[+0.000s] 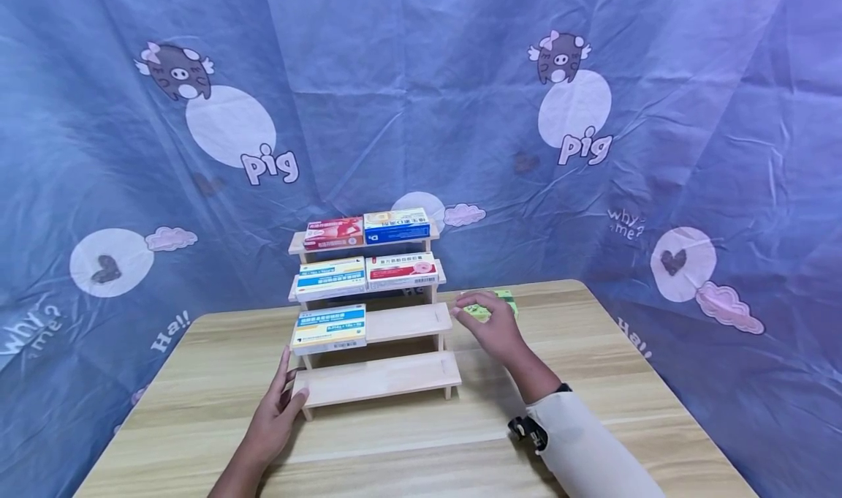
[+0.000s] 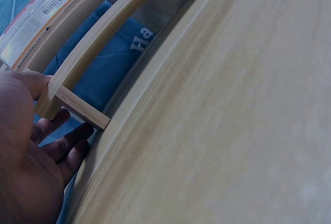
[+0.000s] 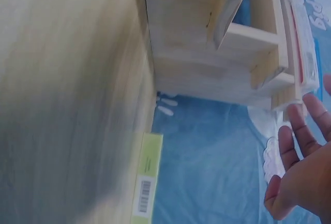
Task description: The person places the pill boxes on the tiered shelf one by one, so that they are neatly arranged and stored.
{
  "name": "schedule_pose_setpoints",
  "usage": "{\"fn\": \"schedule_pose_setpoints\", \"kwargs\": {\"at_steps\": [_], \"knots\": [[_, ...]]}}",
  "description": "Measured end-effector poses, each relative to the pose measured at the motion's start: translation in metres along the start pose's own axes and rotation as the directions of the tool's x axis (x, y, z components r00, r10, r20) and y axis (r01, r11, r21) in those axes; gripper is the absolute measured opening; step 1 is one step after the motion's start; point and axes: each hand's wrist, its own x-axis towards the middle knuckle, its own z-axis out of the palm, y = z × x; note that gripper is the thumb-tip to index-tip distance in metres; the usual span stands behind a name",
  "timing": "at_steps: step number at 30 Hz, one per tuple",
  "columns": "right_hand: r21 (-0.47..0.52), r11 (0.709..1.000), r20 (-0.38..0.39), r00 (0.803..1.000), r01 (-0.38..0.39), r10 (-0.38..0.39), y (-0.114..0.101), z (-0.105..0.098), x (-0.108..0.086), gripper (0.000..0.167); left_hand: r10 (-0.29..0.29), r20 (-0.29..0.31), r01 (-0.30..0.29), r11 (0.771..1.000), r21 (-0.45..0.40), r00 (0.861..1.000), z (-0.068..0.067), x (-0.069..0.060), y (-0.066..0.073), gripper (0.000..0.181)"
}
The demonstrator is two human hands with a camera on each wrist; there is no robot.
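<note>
A stepped wooden rack (image 1: 381,379) stands on the table. My left hand (image 1: 272,414) grips the left end of its lowest shelf, the thumb on top and other fingers around the edge by the leg. My right hand (image 1: 495,330) is in the air right of the rack, fingers loosely bent and holding nothing. Behind it on the table lies a green box (image 1: 507,300), partly hidden in the head view; its barcoded side shows in the right wrist view. On the third shelf from the top, a blue, white and yellow medicine box (image 1: 330,327) lies at the left.
Higher on the rack lie a red box (image 1: 333,232), a blue and white box (image 1: 397,226), another blue-yellow box (image 1: 331,277) and a white-red box (image 1: 401,269). The wooden table (image 1: 217,381) meets a blue printed cloth (image 1: 401,118) behind and at both sides.
</note>
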Motion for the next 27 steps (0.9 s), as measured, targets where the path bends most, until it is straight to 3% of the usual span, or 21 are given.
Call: {"fn": "schedule_pose_setpoints", "kwargs": {"at_steps": [10, 15, 27], "knots": [[0.054, 0.992, -0.065, 0.991, -0.114, 0.117, 0.022, -0.01, 0.009, 0.009, -0.005, 0.003, 0.005, 1.0, -0.002, 1.0, -0.001, 0.0, -0.001, 0.09], [0.08, 0.984, -0.084, 0.983, -0.158, 0.165, 0.027, -0.016, 0.013, 0.016, -0.008, 0.002, 0.008, 1.0, -0.001, 1.0, -0.001, 0.0, -0.001, 0.09], [0.008, 0.976, -0.111, 0.97, -0.217, 0.216, 0.044, -0.021, 0.014, 0.015, -0.002, -0.002, 0.002, 1.0, 0.008, 1.0, 0.0, 0.001, -0.001, 0.089]]}}
